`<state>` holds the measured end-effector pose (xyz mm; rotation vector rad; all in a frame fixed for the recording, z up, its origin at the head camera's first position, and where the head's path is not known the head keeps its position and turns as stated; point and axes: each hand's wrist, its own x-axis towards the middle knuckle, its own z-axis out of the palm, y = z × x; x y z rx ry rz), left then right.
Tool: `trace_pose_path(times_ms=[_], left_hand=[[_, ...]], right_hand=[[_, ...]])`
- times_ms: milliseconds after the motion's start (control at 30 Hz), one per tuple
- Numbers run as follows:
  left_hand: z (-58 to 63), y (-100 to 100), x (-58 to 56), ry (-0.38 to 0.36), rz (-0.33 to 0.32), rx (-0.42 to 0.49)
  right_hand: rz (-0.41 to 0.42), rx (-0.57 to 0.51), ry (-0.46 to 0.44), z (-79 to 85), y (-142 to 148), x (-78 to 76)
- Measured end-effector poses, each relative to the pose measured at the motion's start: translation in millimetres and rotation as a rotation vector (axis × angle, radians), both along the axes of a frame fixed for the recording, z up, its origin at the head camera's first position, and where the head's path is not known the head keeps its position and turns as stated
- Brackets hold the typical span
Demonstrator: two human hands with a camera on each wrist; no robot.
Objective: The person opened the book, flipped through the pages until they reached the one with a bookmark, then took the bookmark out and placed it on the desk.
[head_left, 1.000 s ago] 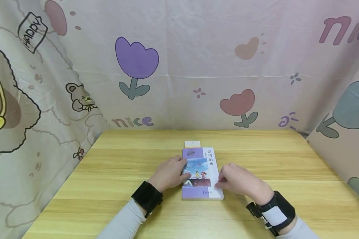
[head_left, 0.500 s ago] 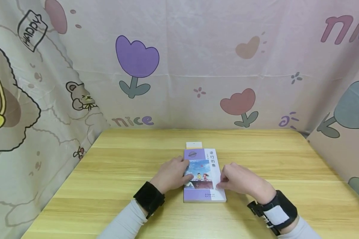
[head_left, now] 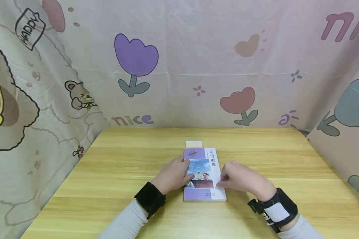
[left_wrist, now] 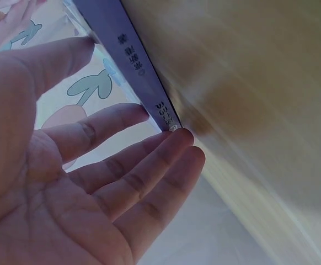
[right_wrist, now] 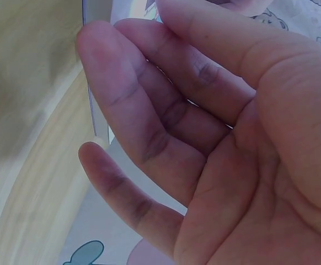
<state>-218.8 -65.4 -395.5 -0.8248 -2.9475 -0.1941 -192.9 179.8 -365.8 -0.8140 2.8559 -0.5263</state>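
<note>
A paperback book (head_left: 197, 194) with a purple and white cover lies flat on the table. From its top end sticks out a white card (head_left: 193, 144) with a thin orange band. My left hand (head_left: 172, 174) lies at the spine side, thumb tip on the cover. In the left wrist view its fairly straight fingers touch the purple spine (left_wrist: 130, 58). At the opposite edge, my right hand (head_left: 242, 177) has curled fingers and pinches the book's edge between thumb and fingertips. The right wrist view shows the book's edge (right_wrist: 97, 99) partly hidden behind those fingers.
The wooden table (head_left: 113, 159) runs back to a hanging cloth (head_left: 182, 66) printed with flowers. More printed cloth (head_left: 54, 132) closes off the left side, and the right side too. A black strap (head_left: 150, 199) goes round each wrist.
The book and both hands have shifted slightly right and toward me, mostly in the first half second. Since then they look nearly still. The hold of both hands looks the same.
</note>
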Motion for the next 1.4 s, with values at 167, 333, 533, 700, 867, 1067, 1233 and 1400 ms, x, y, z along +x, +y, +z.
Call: trace_pose_path(times_ms=[167,333,533,700,867,1067,1233,1400], left_hand=[[0.5,0.7,0.0,0.005,-0.002,-0.005],[2.7,-0.1,0.1,-0.012,-0.016,-0.002],[8.8,-10.5,-1.4,-0.059,-0.075,-0.002],[12.1,-18.6,-0.4,-0.091,-0.128,0.003],[13.3,-22.3,3.8,-0.148,-0.167,-0.001],[13.6,-24.6,10.1,-0.218,-0.185,-0.009],[13.2,-23.6,13.3,-0.222,-0.187,-0.028],[11.6,-22.1,13.1,-0.205,-0.193,-0.031]], right_hand=[[0.004,-0.012,-0.024,1.2,1.0,-1.4],[0.017,-0.023,-0.045,1.8,2.7,-3.4],[0.047,-0.018,-0.033,0.8,4.3,-7.0],[0.044,-0.023,-0.039,1.6,7.2,-9.8],[-0.03,-0.048,-0.018,0.6,11.5,-15.0],[-0.169,-0.086,0.018,-6.2,13.3,-25.1],[-0.225,-0.096,0.018,-11.2,15.1,-30.0],[-0.217,-0.102,0.005,-13.7,16.1,-30.7]])
